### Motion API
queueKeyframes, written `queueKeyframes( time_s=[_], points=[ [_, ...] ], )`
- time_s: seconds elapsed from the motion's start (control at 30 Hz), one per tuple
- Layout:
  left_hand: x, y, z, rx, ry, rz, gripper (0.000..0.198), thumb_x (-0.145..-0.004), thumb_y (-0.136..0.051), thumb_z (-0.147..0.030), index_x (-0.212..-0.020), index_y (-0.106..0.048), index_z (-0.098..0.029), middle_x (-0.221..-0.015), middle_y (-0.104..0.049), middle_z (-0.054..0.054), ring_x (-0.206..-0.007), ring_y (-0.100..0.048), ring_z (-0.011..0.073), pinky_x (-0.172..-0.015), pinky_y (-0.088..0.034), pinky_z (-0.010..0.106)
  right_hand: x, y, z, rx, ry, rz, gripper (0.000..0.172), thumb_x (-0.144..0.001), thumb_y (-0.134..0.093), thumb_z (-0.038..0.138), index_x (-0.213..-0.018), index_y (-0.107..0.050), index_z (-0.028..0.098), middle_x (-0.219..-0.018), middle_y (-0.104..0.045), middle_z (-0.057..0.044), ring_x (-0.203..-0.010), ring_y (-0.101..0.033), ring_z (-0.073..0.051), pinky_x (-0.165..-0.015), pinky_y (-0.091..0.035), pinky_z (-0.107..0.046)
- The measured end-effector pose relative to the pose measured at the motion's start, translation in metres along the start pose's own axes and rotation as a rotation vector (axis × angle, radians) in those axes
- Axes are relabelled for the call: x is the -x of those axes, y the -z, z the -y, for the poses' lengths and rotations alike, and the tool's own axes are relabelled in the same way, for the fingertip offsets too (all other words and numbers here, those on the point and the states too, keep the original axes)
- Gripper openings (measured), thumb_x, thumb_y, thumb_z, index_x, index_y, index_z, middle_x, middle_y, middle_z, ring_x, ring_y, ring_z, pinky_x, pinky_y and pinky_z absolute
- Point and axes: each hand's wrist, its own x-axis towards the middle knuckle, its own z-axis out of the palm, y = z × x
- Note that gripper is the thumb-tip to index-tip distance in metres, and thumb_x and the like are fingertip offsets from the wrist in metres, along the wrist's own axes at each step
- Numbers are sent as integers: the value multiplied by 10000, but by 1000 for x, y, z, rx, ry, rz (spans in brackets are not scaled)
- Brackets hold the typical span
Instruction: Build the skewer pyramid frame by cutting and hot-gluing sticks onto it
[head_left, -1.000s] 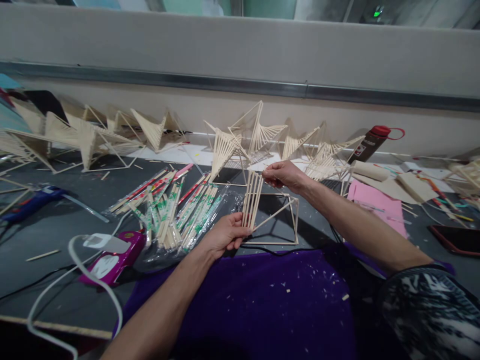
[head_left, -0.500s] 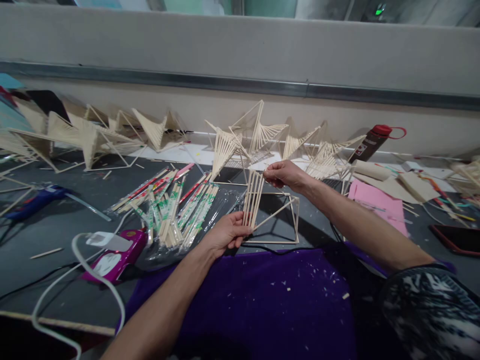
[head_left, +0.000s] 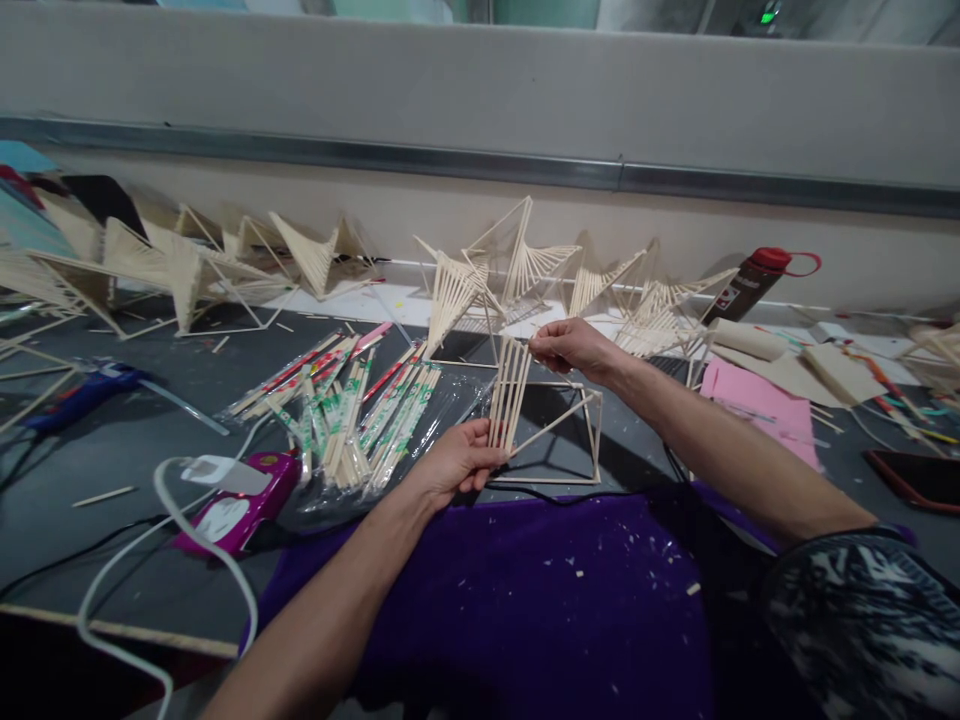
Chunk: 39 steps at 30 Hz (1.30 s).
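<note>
A small model frame of thin wooden sticks [head_left: 598,440] stands on the dark tabletop in front of me. A fan of several upright wooden sticks [head_left: 510,395] is at its left side. My left hand [head_left: 465,460] is closed around the fan's lower ends, thumb in front and fingers behind. At the top right of the fan, my right hand [head_left: 559,345] pinches the upper end of a wooden stick, its fingertips hiding the exact contact. Just left of the fan lie plastic-wrapped bundles of wooden sticks [head_left: 405,420] with green and red print.
Finished-looking stick models [head_left: 457,290] line the wall. At left are a blue glue gun [head_left: 94,385] and a magenta box [head_left: 244,505] with a white cable. On the right are a bottle [head_left: 750,285], pink paper [head_left: 757,405] and a phone [head_left: 915,478]. Purple cloth [head_left: 525,590] covers the near edge.
The whole view has shifted slightly, with things appearing a little further right. Both hands keep nearly the same grip on the sticks.
</note>
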Motion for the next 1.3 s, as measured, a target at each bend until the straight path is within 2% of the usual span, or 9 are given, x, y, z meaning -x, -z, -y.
queueKeyframes(
  time_s=[0.17,0.4,0.87,1.3],
  points=[
    [0,-1,1,-8,-2,4,307,-658,-698,-160,-931,-560,-126,-629,-598,-29,-291,-407,1,-263,-138,150,4,0,1,-36,5,4,223,-718,-660,266,-582,-525,151,-468,-479,37,-396,-401,-45,-371,-234,-189],
    [0,-1,3,-10,1,7,341,-662,-717,-185,-961,-563,-126,-561,-535,-52,-296,-398,5,-267,-150,148,1,3,-3,-21,39,4,232,-698,-685,301,-600,-565,128,-505,-522,12,-414,-431,-50,-372,-257,-189],
    [0,-2,2,-12,2,-4,318,-652,-710,-165,-922,-548,-120,-561,-572,-40,-289,-409,13,-267,-147,151,-1,2,-1,-6,14,14,231,-717,-671,300,-593,-574,133,-501,-528,5,-412,-438,-56,-369,-255,-194],
    [-2,0,6,-34,-4,6,331,-672,-710,-187,-962,-561,-131,-587,-574,-49,-298,-415,8,-271,-153,148,1,1,2,-6,-1,35,242,-736,-656,294,-586,-549,137,-478,-510,21,-399,-430,-51,-376,-249,-198]
  ],
)
